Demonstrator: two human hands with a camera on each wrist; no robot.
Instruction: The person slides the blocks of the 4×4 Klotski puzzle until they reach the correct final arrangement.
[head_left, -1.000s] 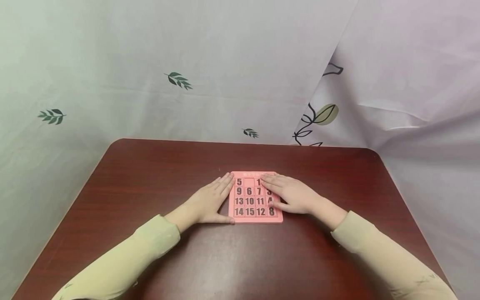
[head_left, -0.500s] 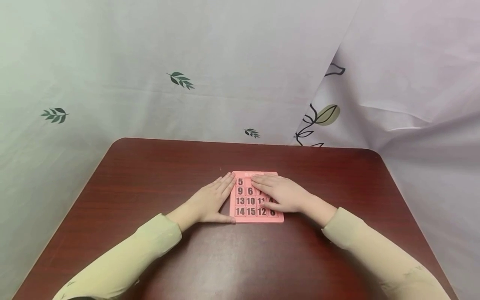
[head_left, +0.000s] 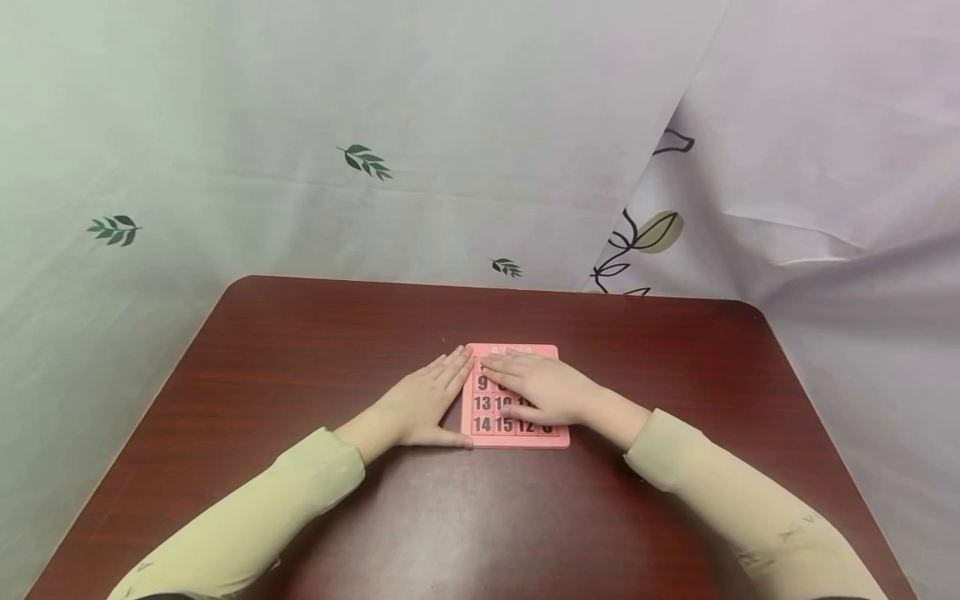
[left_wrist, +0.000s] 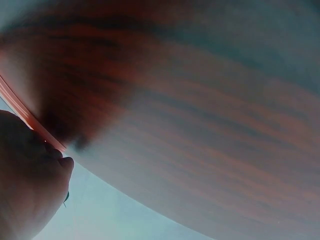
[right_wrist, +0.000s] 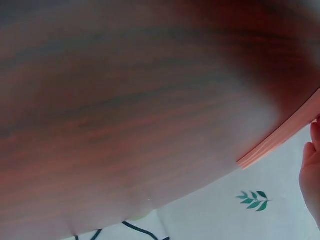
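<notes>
A pink number slide puzzle (head_left: 483, 415) lies flat on the table, its black-numbered tiles facing up. My left hand (head_left: 418, 408) rests at its left side, straight fingertips against the upper left edge and thumb at the lower left corner. Over the upper tiles lies my right hand (head_left: 553, 392), fingers extended leftward; it hides most of the top row and tiles on the right. The left wrist view shows the puzzle's rim (left_wrist: 24, 116) beside the left hand (left_wrist: 30, 180). In the right wrist view, part of the right hand (right_wrist: 312, 175) appears by the puzzle's side edge (right_wrist: 282, 134).
The puzzle sits on a dark red wooden table (head_left: 315, 333) with rounded far corners. Behind and beside the table hangs a pale curtain (head_left: 450, 125) printed with leaves.
My right hand has slid left across the puzzle's upper rows, from the right columns to near the left column, covering more tiles. The left hand has stayed at the left edge.
</notes>
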